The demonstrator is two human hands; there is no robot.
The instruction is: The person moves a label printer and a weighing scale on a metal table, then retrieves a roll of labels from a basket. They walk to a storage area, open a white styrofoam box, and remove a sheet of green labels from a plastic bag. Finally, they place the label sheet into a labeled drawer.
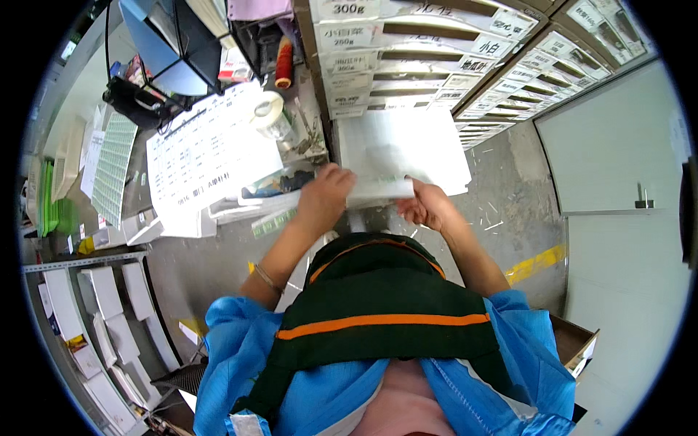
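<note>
A white strip (pixel 384 188) with faint green print stretches between my two hands, low in front of my apron. At its right end, my right hand (pixel 427 206) pinches it with the thumb on top and the other fingers curled beneath. My left hand (pixel 325 195) is at the left end, back of the hand up and fingers bent. Motion blur hides whether those fingers grip the strip. Just beyond lies a broad white sheet surface (pixel 406 144), up against the labelled drawers. A green-printed label strip (pixel 274 222) shows beside my left forearm.
Stacked white drawers (pixel 411 60) bearing writing rise ahead. On the left desk are a printed sheet (pixel 210 155), a label roll (pixel 269 111), a red thread spool (pixel 284 62) and a wire rack (pixel 180 57). A pale door (pixel 611 152) stands right; shelving (pixel 101 316) is lower left.
</note>
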